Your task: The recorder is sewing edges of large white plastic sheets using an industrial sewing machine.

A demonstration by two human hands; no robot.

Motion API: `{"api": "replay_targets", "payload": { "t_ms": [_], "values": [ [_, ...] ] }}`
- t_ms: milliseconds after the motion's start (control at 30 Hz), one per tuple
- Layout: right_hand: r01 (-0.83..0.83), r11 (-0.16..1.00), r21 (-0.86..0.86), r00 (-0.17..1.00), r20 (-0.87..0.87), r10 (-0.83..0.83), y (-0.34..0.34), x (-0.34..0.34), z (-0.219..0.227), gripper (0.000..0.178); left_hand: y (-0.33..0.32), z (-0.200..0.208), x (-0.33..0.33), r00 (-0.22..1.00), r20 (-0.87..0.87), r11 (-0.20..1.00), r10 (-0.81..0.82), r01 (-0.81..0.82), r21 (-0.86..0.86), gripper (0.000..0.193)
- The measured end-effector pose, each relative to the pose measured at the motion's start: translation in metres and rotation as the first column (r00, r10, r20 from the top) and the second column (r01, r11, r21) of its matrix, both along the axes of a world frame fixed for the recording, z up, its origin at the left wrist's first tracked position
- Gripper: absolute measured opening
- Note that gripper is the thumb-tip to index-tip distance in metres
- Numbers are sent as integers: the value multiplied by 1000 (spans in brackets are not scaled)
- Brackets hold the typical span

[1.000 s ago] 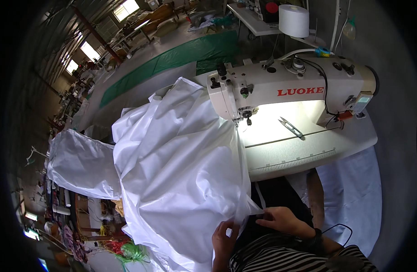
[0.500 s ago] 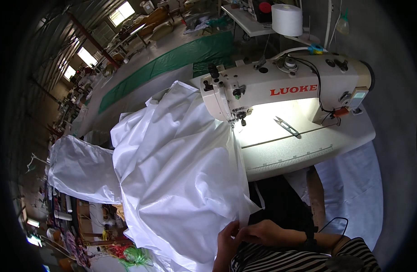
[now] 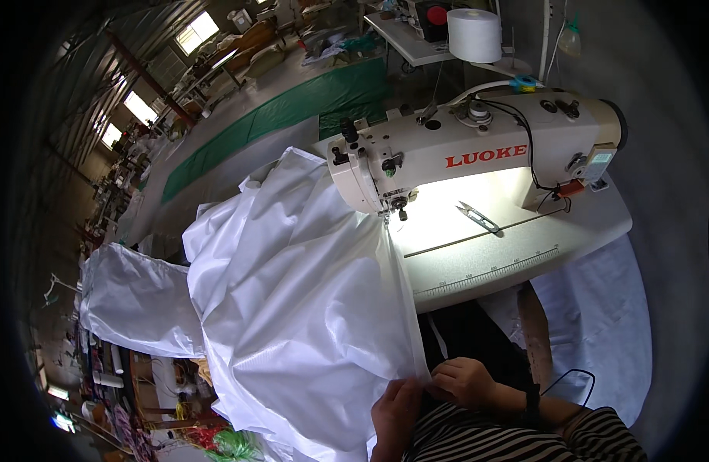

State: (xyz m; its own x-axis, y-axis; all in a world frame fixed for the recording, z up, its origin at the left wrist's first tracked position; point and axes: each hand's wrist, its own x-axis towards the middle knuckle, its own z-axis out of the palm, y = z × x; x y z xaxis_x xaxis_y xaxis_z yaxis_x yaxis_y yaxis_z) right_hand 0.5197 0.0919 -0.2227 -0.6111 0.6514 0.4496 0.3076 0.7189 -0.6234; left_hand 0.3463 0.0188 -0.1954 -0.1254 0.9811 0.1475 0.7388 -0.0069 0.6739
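Observation:
A large sheet of shiny white fabric (image 3: 293, 300) hangs in folds over the left of the sewing machine (image 3: 477, 146). One edge of it runs from under the needle down to my lap. My left hand (image 3: 397, 412) is closed on that edge, near its lower end. Just to the right, my right hand (image 3: 464, 383) pinches the same edge with fingers bent. The fingertips of both hands are partly hidden. On the lit machine bed lie thread snips (image 3: 479, 219), untouched by either hand.
A cone of white thread (image 3: 474, 37) stands behind the machine. More white cloth (image 3: 597, 323) hangs below the table at right. Coloured cords and a green bundle (image 3: 235, 446) lie low at left. Across the floor beyond stretches a green sheet (image 3: 269, 127).
My hands have shifted slightly right and drawn a little apart along the edge. The fabric edge between needle and hands now runs straighter. The whole view has shifted slightly.

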Motion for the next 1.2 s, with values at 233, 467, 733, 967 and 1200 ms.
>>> {"api": "replay_targets", "payload": {
  "t_ms": [233, 467, 733, 967, 1200],
  "values": [
    [-146, 988, 43, 985, 95, 141, -5, 10, 2, 18, 14, 15, -1, 994, 109, 992, -10, 24, -127, 13],
    [-56, 573, -818, 971, -178, -159, 15, 6, -11, 34, 8, -5, -5, 992, 5, 984, -123, 123, -128, 11],
    [377, 913, -157, 914, 224, -339, 75, -42, 10, 61, 14, 2, 8, 945, -159, 955, -287, 269, -128, 9],
    [403, 911, -84, 820, 476, -318, 43, -51, -5, 69, 28, 15, -7, 906, -152, 912, -395, 368, -182, 15],
    [390, 921, -9, 807, 485, -337, 47, -59, 0, 73, 128, -4, -114, 896, -405, 983, 184, -162, 87, 54]
  ]
}}
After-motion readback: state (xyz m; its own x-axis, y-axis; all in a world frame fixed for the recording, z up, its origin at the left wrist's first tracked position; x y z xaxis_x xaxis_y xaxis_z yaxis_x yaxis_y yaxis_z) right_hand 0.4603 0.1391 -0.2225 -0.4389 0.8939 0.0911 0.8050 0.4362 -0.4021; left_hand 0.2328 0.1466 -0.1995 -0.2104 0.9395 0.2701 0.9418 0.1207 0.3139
